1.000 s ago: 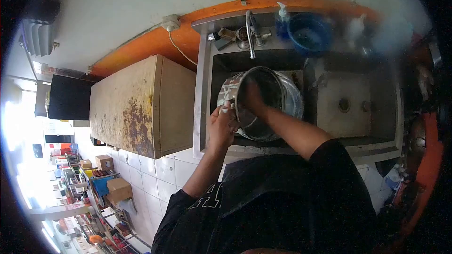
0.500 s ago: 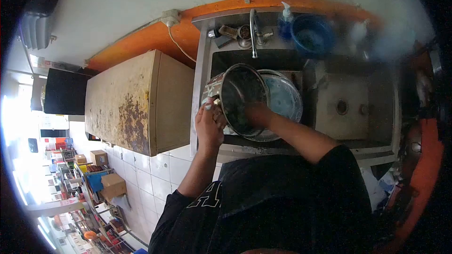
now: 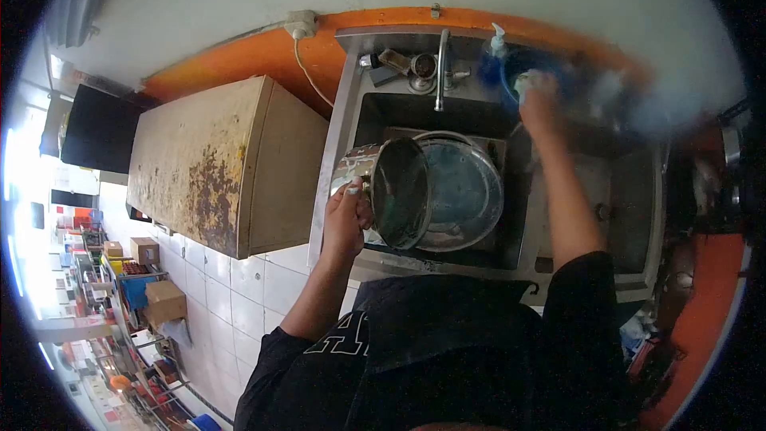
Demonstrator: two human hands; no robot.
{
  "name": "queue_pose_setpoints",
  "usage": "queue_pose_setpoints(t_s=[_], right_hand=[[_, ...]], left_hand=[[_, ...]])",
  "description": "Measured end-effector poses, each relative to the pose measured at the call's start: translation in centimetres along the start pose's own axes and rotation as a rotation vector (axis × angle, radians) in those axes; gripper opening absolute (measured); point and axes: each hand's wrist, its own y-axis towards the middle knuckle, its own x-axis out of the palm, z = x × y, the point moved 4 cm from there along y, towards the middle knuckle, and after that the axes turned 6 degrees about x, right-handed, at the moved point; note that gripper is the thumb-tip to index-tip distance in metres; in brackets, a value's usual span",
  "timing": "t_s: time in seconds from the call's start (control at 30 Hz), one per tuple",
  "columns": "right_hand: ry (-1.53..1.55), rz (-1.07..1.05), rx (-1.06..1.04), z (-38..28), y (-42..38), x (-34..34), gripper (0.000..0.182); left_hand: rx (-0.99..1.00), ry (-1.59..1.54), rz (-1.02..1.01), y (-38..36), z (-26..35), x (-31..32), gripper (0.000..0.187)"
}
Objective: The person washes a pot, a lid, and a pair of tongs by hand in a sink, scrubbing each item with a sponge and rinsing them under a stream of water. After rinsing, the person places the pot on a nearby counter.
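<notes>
My left hand (image 3: 345, 219) is closed on the handle of a metal pot (image 3: 399, 195), which is tilted on its side over the sink with its mouth facing right. Suds streak the pot's outer wall. Behind it, a wide metal basin (image 3: 471, 227) of cloudy water sits in the left sink bowl. My right hand (image 3: 542, 96) reaches to a blue plastic bowl (image 3: 565, 68) at the sink's back edge. Its fingers are closed around a pale, sudsy scrubber (image 3: 523, 84), largely covered by the hand.
A curved faucet (image 3: 441, 72) rises over the left bowl, with a pump bottle (image 3: 498, 44) to its right. The second sink bowl (image 3: 574, 191) lies under my right forearm. A worn, rust-stained cabinet (image 3: 199, 168) stands left of the sink.
My right hand has left the inside of the pot and moved up and right to the blue bowl. The pot, still in my left hand, has turned and shifted slightly left.
</notes>
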Motion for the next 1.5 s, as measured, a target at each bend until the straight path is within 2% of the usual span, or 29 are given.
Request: queue_pose_setpoints(t_s=[0.07, 0.1, 0.17, 0.2, 0.23, 0.27, 0.33, 0.37, 0.4, 0.43, 0.47, 0.53, 0.6, 0.67, 0.73, 0.77, 0.83, 0.93, 1.0, 1.03, 1.07, 1.13, 1.17, 1.2, 1.27, 1.33, 1.4, 1.43, 1.5], right_hand=[[-0.129, 0.201, 0.022, -0.4, 1.2, -0.5, 0.028], [-0.062, 0.349, -0.101, -1.4, 1.3, -0.6, 0.024], [0.094, 0.155, -0.129, -3.6, 2.3, 1.4, 0.025], [0.277, -0.029, -0.097, -4.4, 2.7, 3.3, 0.027], [0.461, 0.062, -0.092, -5.5, 3.0, 5.3, 0.028], [0.463, 0.064, -0.1, -5.6, 3.7, 8.5, 0.028], [0.689, -0.244, 0.363, -3.2, 6.2, 18.4, 0.034], [0.768, -0.19, 0.317, -1.4, 7.5, 24.1, 0.042], [0.774, -0.188, 0.31, -2.7, 7.8, 21.9, 0.042], [1.156, -0.276, 0.64, -4.3, 7.1, 18.0, 0.042], [1.53, -0.367, 0.979, -5.8, 6.3, 15.9, 0.043], [1.593, -0.379, 0.989, -5.5, 7.3, 17.6, 0.035], [1.684, -0.526, 0.915, -4.0, 8.6, 22.6, 0.027], [1.595, -0.443, 0.928, -3.4, 8.5, 23.5, 0.025], [1.185, -0.461, 0.606, -2.1, 8.7, 25.4, 0.024], [1.181, -0.462, 0.612, -2.3, 7.7, 24.0, 0.024], [1.294, -0.431, 0.45, -3.0, 5.6, 20.8, 0.021], [1.185, -0.443, 0.353, -0.3, 3.9, 25.5, 0.012], [1.025, -0.431, 0.312, -1.2, 3.6, 22.6, 0.014], [0.869, -0.413, 0.262, -1.3, 3.6, 21.9, 0.021], [0.871, -0.41, 0.273, -1.0, 3.2, 23.0, 0.021], [0.915, -0.07, 0.102, -1.7, 2.8, 23.4, 0.032], [0.814, -0.272, 0.296, -2.5, 1.9, 22.2, 0.028], [0.821, -0.268, 0.303, -3.3, 0.9, 22.3, 0.028], [0.57, -0.197, 0.138, -5.1, -1.6, 25.3, 0.027], [0.644, -0.027, 0.039, -9.2, -8.8, 26.7, 0.027], [0.627, -0.621, 0.491, -11.7, -12.5, 29.8, 0.027], [0.627, -0.631, 0.494, -12.0, -13.4, 31.7, 0.027], [0.975, -0.829, 0.344, -13.7, -14.9, 36.2, 0.027]], left_hand=[[0.018, 0.025, -0.033, 0.4, -0.2, 0.0, 0.025], [0.016, 0.007, -0.05, 0.6, -0.6, -0.2, 0.026], [0.004, 0.005, -0.051, 0.5, -0.4, 0.3, 0.026], [0.011, -0.001, -0.05, 0.7, -0.7, 0.2, 0.026], [-0.007, -0.048, -0.079, 1.1, -1.2, -0.1, 0.025], [-0.023, -0.092, -0.107, 1.3, -1.4, -0.2, 0.024], [-0.033, -0.107, -0.091, 1.4, -1.4, 0.4, 0.022], [-0.053, -0.114, -0.067, 1.4, -1.7, 0.4, 0.022], [-0.072, -0.121, -0.042, 1.4, -2.0, 0.1, 0.021], [0.039, 0.141, -0.127, 2.2, -3.2, -1.1, 0.019], [0.048, 0.143, -0.122, 2.1, -2.7, -0.9, 0.019], [-0.118, -0.103, -0.034, 1.4, -2.4, -0.3, 0.019], [-0.09, -0.068, -0.107, 1.8, -2.1, -0.3, 0.02], [-0.123, -0.107, -0.055, 2.1, -2.1, -0.2, 0.023], [-0.147, -0.101, -0.005, 2.4, -1.9, -0.1, 0.023], [-0.159, -0.093, 0.035, 2.7, -1.9, -0.2, 0.023], [-0.129, -0.088, 0.041, 3.4, -2.4, -0.6, 0.022], [-0.134, -0.102, 0.052, 4.5, -2.8, -1.4, 0.021], [-0.044, 0.035, 0.076, 4.9, -2.1, -1.6, 0.022], [0.113, 0.216, -0.08, 5.5, -1.3, -1.6, 0.02], [0.108, 0.223, -0.087, 5.7, -1.4, -1.9, 0.02], [-0.047, -0.064, 0.117, 6.0, -1.6, -2.7, 0.016], [0.203, 0.294, -0.027, 6.3, -1.0, -3.0, 0.013], [0.203, 0.304, -0.031, 6.5, -1.4, -3.8, 0.013], [0.021, -0.067, 0.123, 5.8, -0.7, -3.6, 0.012], [0.026, -0.058, 0.148, 5.7, -0.4, -3.7, 0.012], [0.155, 0.139, 0.049, 5.6, 0.2, -3.4, 0.012], [0.148, 0.142, 0.056, 5.6, 0.0, -3.6, 0.012], [0.124, 0.117, 0.026, 5.7, -0.6, -3.8, 0.011]])
